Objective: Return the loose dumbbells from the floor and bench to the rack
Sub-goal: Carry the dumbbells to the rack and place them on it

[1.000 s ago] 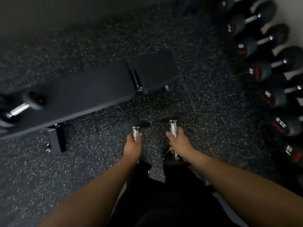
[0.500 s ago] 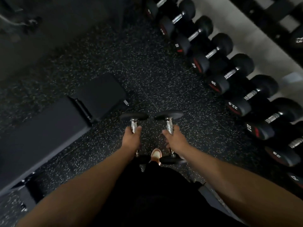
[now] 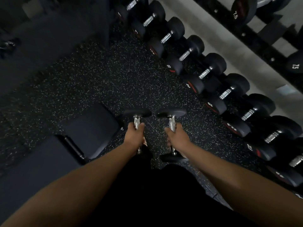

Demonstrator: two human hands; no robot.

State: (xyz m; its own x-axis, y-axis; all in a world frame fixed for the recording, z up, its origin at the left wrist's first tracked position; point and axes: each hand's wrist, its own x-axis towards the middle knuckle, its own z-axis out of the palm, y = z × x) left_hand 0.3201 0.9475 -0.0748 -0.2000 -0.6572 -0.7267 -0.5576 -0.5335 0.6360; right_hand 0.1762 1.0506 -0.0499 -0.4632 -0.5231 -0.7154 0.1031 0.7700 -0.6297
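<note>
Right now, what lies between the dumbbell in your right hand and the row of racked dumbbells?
In the head view, only bare speckled floor lies between the right-hand dumbbell and the racked dumbbells.

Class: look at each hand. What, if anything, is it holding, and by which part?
The left hand holds a dumbbell by its metal handle. The right hand holds a second dumbbell the same way, gripped at the handle between the two black ends.

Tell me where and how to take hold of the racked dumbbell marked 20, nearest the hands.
Take the dumbbell marked 20 by its knurled chrome handle, the only narrow part between the two wide black heads. Come from above, grip wrapped across the handle; neighbouring dumbbells crowd both sides, and the near head blocks an end approach.
</note>
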